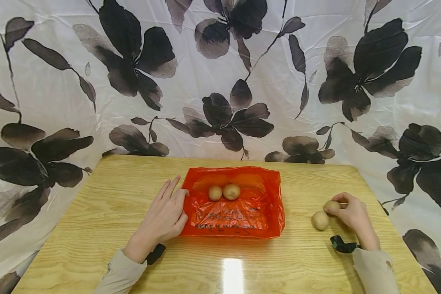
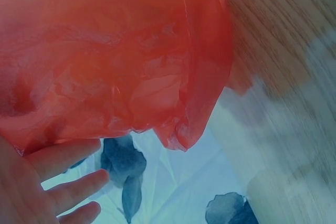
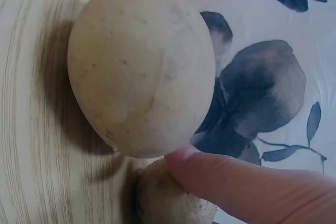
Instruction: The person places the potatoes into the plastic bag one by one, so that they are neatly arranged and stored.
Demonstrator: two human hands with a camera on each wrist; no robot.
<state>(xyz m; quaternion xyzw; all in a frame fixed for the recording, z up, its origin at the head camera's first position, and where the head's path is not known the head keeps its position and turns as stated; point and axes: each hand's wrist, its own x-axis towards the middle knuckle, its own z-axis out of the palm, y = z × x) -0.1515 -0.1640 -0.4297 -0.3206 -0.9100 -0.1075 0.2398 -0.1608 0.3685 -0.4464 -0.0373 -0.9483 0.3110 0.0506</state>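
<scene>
On the right of the bench (image 1: 286,265), the right hand (image 1: 353,212) pinches one potato (image 1: 330,206) just beside another potato (image 1: 320,221); it should prove firm and fairly weighty, so thumb and fingers best span its widest part. The left hand (image 1: 165,216) touches the left edge of the red plastic bag (image 1: 257,208); whether it grips that thin, probably slippery film, I cannot tell.

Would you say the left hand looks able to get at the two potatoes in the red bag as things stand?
Probably yes: the left hand holds the left edge of the open red bag, and nothing visibly covers the potatoes, though it may need to release that edge.
</scene>
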